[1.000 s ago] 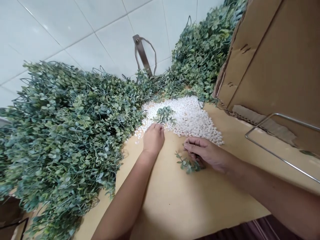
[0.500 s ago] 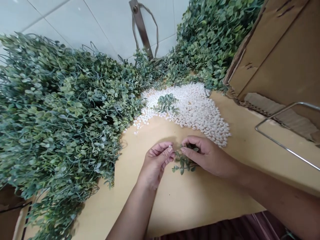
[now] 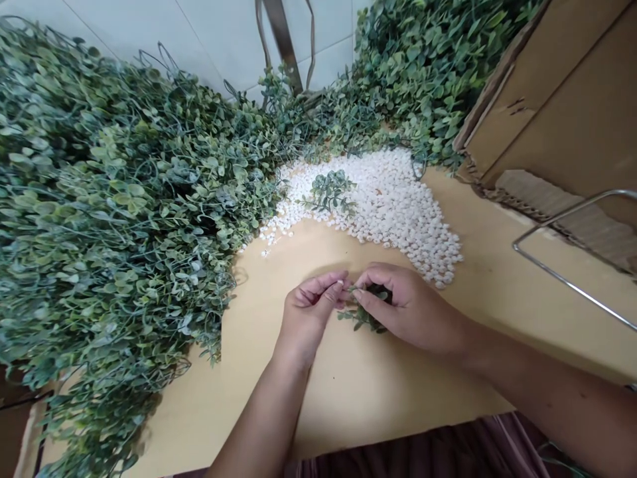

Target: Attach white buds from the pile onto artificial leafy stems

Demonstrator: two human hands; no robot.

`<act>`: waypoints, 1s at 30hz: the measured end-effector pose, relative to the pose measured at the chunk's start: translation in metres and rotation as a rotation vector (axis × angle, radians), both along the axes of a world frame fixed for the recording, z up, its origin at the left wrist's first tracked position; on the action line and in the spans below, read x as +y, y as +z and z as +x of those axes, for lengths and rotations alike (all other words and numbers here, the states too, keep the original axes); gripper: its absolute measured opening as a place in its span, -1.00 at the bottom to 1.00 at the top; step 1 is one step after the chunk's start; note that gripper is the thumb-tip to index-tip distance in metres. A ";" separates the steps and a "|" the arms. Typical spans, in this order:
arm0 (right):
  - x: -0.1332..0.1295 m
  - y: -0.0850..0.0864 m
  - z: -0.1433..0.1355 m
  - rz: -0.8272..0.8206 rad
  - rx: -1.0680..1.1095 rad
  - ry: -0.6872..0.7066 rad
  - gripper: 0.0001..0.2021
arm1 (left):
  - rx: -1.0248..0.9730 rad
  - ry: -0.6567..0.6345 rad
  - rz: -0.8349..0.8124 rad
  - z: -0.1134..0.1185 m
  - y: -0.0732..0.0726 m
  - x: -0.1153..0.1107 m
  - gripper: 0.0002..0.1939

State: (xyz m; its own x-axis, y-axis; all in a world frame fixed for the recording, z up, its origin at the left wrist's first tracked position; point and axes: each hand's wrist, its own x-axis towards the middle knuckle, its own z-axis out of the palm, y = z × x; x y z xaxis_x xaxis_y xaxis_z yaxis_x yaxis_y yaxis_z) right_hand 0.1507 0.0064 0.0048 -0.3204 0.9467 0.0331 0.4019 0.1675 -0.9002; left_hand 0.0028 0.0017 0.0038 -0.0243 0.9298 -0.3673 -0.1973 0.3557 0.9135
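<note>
The person's left hand pinches a small white bead; the right hand, fingers narrow, grips a leafy green sprig just beside it, over the flat tan board.

in front of me stands a wall of large pale tiles, bluish-white, with thin grout lines that run aslant in my view. a brown strip leans up against it, a thin cord looped beside. i have a tan tabletop below me, smooth and warm in tone. to my right rises a brown cardboard box, creased and ragged at its edge, with a torn flap low down. a bent metal wire gleams near it. the light is soft, dimmer at my lower left.
</note>
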 end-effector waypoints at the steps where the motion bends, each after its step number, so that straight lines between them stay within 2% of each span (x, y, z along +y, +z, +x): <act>1: 0.000 0.000 0.000 -0.016 -0.016 -0.010 -0.85 | 0.012 0.002 0.012 0.000 0.000 0.000 -0.81; 12: 0.000 -0.002 0.000 -0.031 -0.069 -0.062 -0.83 | 0.121 -0.014 0.083 0.003 0.000 -0.004 -0.86; 18: -0.001 -0.004 -0.001 0.032 -0.042 -0.100 -0.85 | 0.176 -0.030 0.125 0.003 -0.001 -0.004 -0.87; 27: -0.001 -0.007 0.000 0.075 -0.048 -0.087 -0.86 | 0.210 -0.062 0.221 0.002 -0.005 -0.004 -0.87; 30: -0.001 -0.007 0.000 0.080 -0.067 -0.076 -0.86 | 0.198 -0.042 0.182 0.003 -0.005 -0.003 -0.84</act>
State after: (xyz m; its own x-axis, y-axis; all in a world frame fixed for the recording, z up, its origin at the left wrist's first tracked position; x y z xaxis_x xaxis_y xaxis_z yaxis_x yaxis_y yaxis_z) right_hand 0.1509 0.0056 -0.0021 -0.2516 0.9636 0.0908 0.4750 0.2046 -0.8559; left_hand 0.0058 -0.0011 -0.0007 -0.0387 0.9818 -0.1857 0.0029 0.1860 0.9826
